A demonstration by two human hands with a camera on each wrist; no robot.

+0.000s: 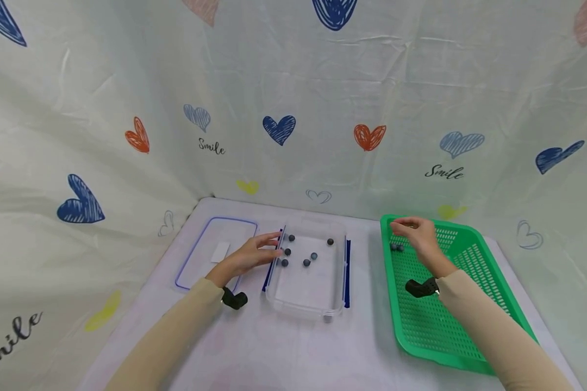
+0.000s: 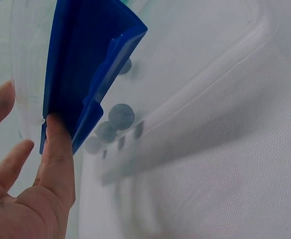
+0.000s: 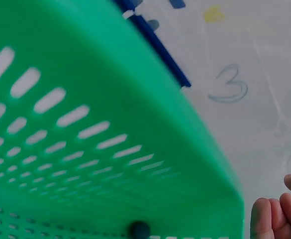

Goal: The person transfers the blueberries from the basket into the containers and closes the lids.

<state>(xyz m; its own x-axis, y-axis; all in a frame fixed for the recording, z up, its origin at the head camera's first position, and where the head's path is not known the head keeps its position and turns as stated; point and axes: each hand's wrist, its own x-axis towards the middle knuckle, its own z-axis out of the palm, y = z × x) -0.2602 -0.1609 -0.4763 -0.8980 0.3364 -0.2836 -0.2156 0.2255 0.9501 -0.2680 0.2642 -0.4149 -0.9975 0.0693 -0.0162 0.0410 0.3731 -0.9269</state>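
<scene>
A clear plastic box (image 1: 305, 309) with blue side clips (image 1: 347, 274) holds several small, round, dark blue-grey balls (image 1: 314, 256). My left hand (image 1: 247, 256) is at its left wall, fingers spread and fairly straight, one of them touching the swung-out blue clip (image 2: 85, 55). The clear wall blurs where the other fingertips meet it. My right hand (image 1: 418, 239) hovers over the far left corner of a green basket (image 1: 396, 320), its fingers loosely bent, thumb apart, with nothing visible between them. Dark balls (image 1: 396, 247) lie in the basket below; one ball (image 3: 139, 230) shows in the right wrist view.
Left of the box, a clear lid (image 1: 195, 231) with a blue rim and a white label (image 1: 220, 252) lies flat. A greyish round blob (image 1: 328, 319) shows at the box's front edge. A curtain (image 1: 323, 81) printed with hearts hangs behind the white-covered table (image 1: 293, 353).
</scene>
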